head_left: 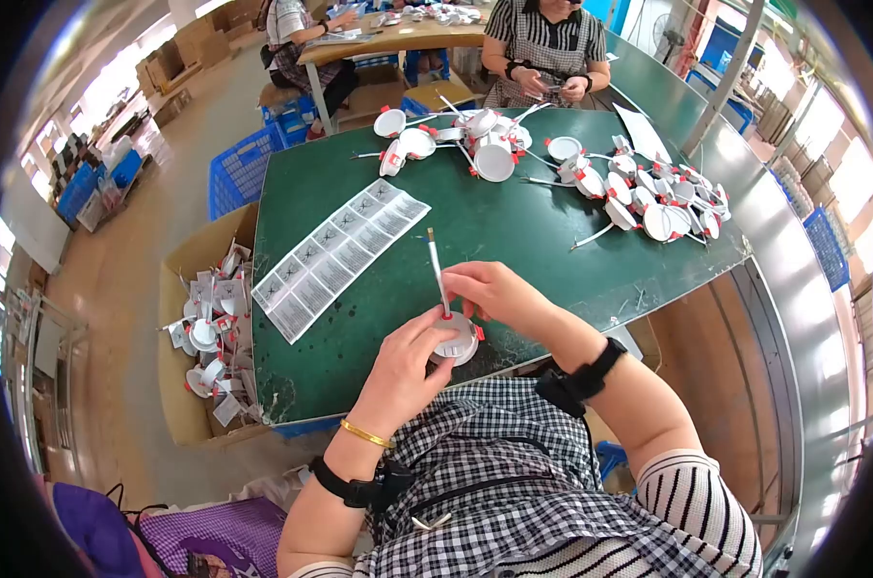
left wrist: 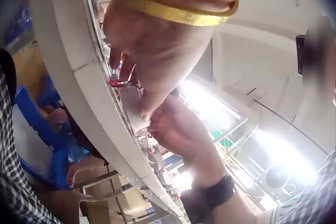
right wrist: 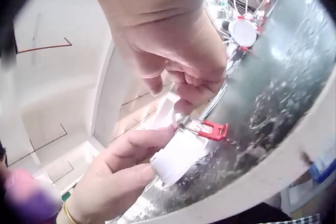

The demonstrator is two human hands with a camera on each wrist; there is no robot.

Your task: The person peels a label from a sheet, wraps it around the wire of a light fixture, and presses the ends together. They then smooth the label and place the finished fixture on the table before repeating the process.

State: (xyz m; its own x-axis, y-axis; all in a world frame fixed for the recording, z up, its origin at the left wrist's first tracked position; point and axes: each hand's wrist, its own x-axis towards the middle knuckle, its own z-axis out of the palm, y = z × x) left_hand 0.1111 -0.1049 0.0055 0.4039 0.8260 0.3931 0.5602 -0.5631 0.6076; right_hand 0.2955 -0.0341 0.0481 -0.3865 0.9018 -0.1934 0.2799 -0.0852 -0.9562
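Observation:
A round white downlight (head_left: pixel 455 347) with red spring clips (right wrist: pixel 215 130) lies at the near edge of the green table. My left hand (head_left: pixel 408 361) holds it by the rim, thumb low on its side and fingers across its back. From the back rises a white cable (head_left: pixel 435 258) with bare wire ends. My right hand (head_left: pixel 499 291) pinches the cable near its base, fingers curled. In the right wrist view, the right fingertips (right wrist: pixel 182 106) are close to the clip, above the downlight's white body (right wrist: pixel 181 155). Both hands meet in the left wrist view, where the downlight is mostly hidden.
A sheet of printed labels (head_left: pixel 335 255) lies on the table's left. Two heaps of downlights (head_left: pixel 494 162) stand at the back and right. A carton (head_left: pixel 173 385) of labelled downlights is left of the table. Another person (head_left: pixel 542 58) sits opposite.

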